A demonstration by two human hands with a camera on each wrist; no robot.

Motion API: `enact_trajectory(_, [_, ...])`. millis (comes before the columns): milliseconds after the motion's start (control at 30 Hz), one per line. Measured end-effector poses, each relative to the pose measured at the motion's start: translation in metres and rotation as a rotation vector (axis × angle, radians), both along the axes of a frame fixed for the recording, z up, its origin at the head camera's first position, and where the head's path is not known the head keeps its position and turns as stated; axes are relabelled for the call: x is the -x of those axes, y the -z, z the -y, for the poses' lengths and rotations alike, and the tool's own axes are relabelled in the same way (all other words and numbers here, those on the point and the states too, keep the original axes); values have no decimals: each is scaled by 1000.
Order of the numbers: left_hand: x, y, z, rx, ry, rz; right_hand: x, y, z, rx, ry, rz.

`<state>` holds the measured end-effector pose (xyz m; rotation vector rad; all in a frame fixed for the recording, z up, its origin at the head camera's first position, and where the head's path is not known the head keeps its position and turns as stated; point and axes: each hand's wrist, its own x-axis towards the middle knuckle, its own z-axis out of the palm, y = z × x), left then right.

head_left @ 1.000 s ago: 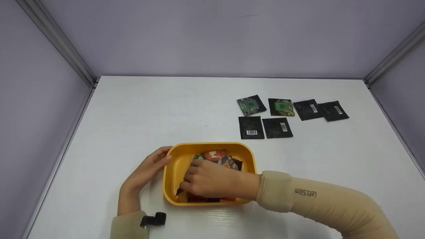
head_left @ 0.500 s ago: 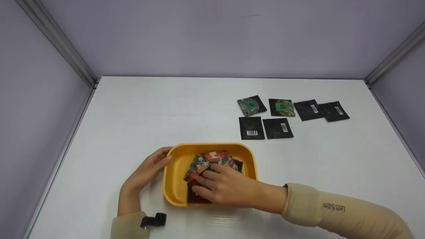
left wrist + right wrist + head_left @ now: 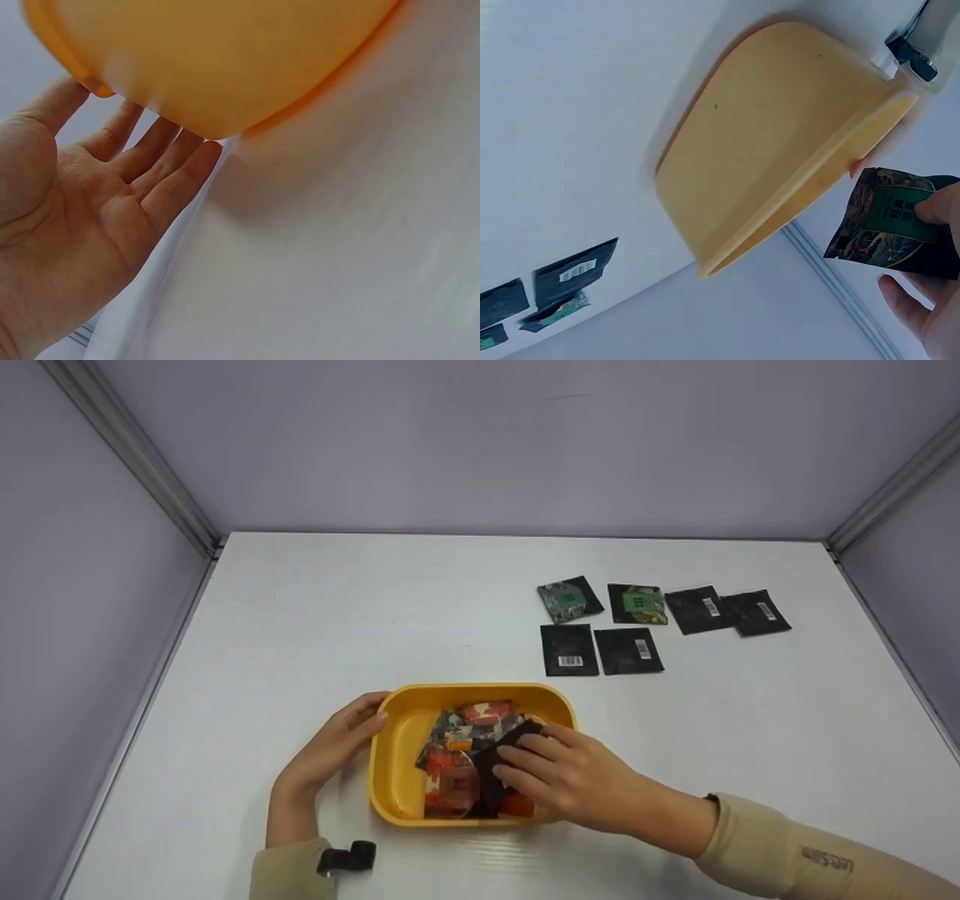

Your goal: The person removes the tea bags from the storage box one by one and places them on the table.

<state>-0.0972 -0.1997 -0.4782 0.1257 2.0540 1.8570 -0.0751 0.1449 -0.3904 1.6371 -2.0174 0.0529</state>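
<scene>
The person's right hand (image 3: 585,780) pinched a black sachet (image 3: 889,217), the thumb lying on its green label, and held it over the right part of a yellow container (image 3: 400,754). The left hand (image 3: 330,746) had its fingers fairly straight, spread against the outer wall at the container's left end, with the thumb at the rim. Inside, patterned sachets (image 3: 454,787) with red labels lay overlapping, mostly toward the middle and right. The container stood on a white desk (image 3: 322,607). Beyond it, toward the right, six dark packets (image 3: 628,651) lay flat: four in the back row, two showing green labels and two barcodes, and two barcoded ones nearer. Both sleeves (image 3: 750,847) were tan; a black band (image 3: 349,856) showed at the left one.
</scene>
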Motion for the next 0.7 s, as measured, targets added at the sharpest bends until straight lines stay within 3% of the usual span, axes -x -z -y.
enact_trajectory(367, [-1, -1, -1, 7, -7, -4, 12, 7, -36, 116, 55, 55])
enact_trajectory(700, [1, 2, 1, -31, 19, 6, 23, 10, -59, 235, 134, 16])
